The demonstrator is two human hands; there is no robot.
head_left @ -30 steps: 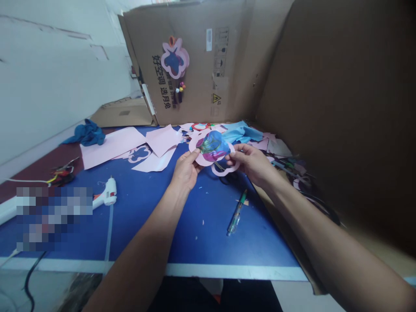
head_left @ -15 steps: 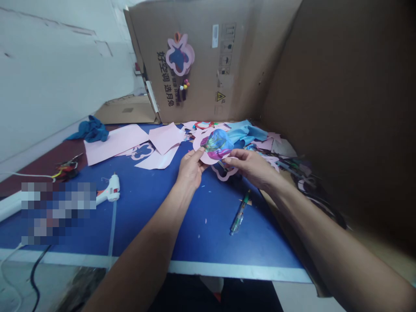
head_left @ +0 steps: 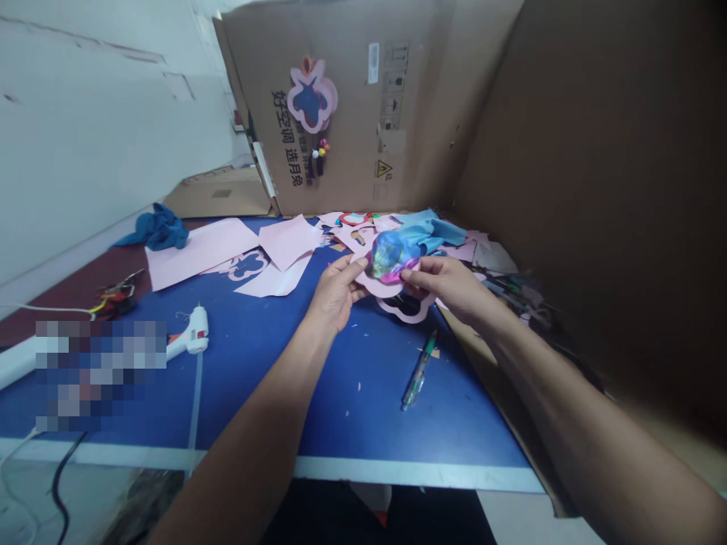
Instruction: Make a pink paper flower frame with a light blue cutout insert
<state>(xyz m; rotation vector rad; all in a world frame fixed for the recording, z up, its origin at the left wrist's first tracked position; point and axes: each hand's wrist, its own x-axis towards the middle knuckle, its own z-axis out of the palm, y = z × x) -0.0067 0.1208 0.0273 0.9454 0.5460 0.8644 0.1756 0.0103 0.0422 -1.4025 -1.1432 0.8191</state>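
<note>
Both my hands hold a pink flower-shaped paper cutout (head_left: 379, 285) with a patch of colourful blue and magenta fabric (head_left: 391, 256) on it, a little above the blue table (head_left: 318, 378). My left hand (head_left: 335, 291) pinches its left edge with thumb and fingers. My right hand (head_left: 448, 286) grips its right side, fingers closed on the fabric and paper. A second pink cutout frame (head_left: 410, 309) lies on the table just under my right hand.
A white glue gun (head_left: 190, 337) lies at the left, a green pen (head_left: 417, 371) below my right hand. Pink paper sheets (head_left: 198, 248) and scraps cover the far table. A blue cloth (head_left: 153, 231) lies far left. Cardboard walls (head_left: 596, 189) stand behind and right, one bearing a finished pink flower (head_left: 311, 98).
The cutout has tilted flatter and moved slightly right and down. The fabric patch is more bunched under my right fingers.
</note>
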